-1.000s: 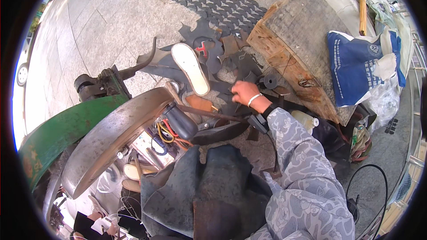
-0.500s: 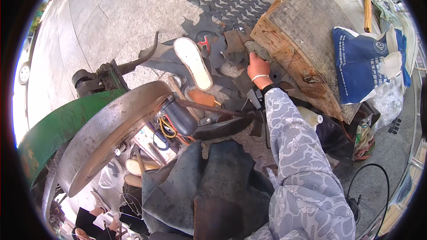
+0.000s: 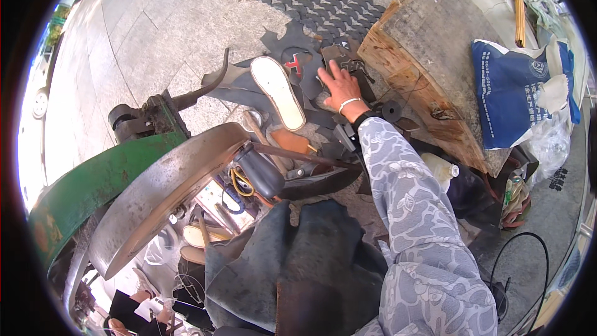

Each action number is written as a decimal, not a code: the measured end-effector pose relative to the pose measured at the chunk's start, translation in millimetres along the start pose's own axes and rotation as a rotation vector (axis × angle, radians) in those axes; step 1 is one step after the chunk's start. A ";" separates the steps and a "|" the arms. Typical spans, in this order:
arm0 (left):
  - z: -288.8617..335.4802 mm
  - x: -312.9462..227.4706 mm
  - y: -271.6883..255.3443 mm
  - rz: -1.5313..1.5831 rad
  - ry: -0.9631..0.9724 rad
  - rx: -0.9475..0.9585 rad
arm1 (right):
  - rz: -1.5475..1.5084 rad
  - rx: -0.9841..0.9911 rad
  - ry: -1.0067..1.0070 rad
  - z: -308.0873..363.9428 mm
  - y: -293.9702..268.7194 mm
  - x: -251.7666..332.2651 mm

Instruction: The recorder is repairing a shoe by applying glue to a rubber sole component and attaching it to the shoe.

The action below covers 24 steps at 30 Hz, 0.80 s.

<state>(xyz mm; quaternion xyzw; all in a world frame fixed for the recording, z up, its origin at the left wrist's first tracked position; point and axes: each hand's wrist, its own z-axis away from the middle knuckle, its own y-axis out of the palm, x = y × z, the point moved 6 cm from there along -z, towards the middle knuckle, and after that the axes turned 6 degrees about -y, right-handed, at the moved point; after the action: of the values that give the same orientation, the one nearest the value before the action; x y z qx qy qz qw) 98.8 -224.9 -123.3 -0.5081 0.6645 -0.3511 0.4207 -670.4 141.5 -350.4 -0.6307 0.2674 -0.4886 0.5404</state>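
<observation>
My right hand (image 3: 343, 91) reaches forward with its fingers spread, and nothing shows in its grip. It is over a pile of dark leather scraps (image 3: 285, 42), beside a thick wooden block (image 3: 429, 43). A brown leather piece (image 3: 336, 56) lies just beyond my fingertips. To the left of the hand rests a pale shoe sole (image 3: 278, 93), and a small dark roll (image 3: 392, 111) sits to its right, near the wrist. An orange-brown leather piece (image 3: 290, 141) lies nearer to me. My left hand does not show.
At left stands a hand-cranked machine with a large metal wheel (image 3: 168, 193) and a green arm (image 3: 93, 171). Dark leather (image 3: 323, 261) covers my lap. A blue-and-white bag (image 3: 513, 96), a cloudy bottle (image 3: 440, 169) and linked grey matting (image 3: 317, 0) lie around.
My right hand has moved left, away from the wooden block's side. Its fingers have gone from curled at a dark scrap to spread apart. The whole view has shifted slightly.
</observation>
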 end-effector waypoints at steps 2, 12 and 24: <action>-27.9 -11.0 5.9 0.016 0.060 -0.024 | 0.092 -0.021 0.040 -3.2 10.1 -9.8; -91.5 -53.6 6.8 0.095 0.098 -0.106 | -0.246 -0.367 0.186 32.0 -18.2 -89.1; -129.6 -66.6 11.3 0.239 0.033 -0.101 | 0.074 -0.064 -0.014 3.2 -8.3 -25.6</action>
<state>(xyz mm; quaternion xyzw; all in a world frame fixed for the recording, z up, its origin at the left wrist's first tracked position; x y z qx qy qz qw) -15.6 -152.5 -68.1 -0.4400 0.7439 -0.2728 0.4226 -678.8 167.3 -350.7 -0.6407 0.3024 -0.4549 0.5396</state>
